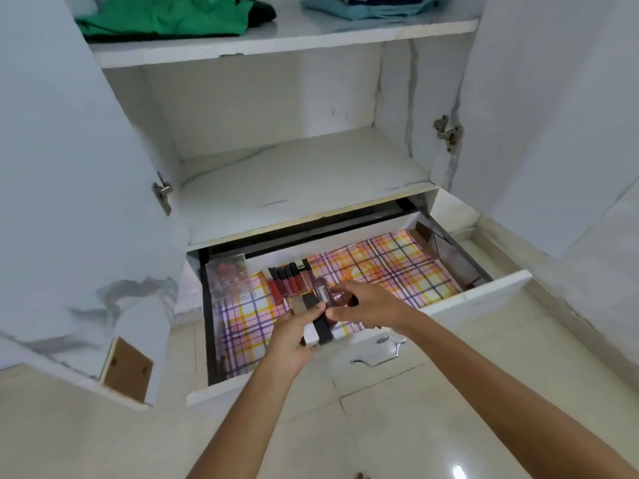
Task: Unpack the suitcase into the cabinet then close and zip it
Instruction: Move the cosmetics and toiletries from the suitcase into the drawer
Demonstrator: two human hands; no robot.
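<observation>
Plaid liner (397, 267) covers the bottom of the open cabinet drawer (484, 292), and both hands meet above it, forearms reaching in from below. The left hand (294, 335) grips a small bundle of boxes (320, 328), thumb on top. The right hand (366, 305) pinches a reddish clear bottle (323, 292). Lip-gloss tubes (290, 280) lie in a row by a clear case (228, 273), whose contents blur. Folded clothes (166, 19) on the top shelf are cut off.

Cabinet (242, 46) open (drawer (484, 295) out)
</observation>
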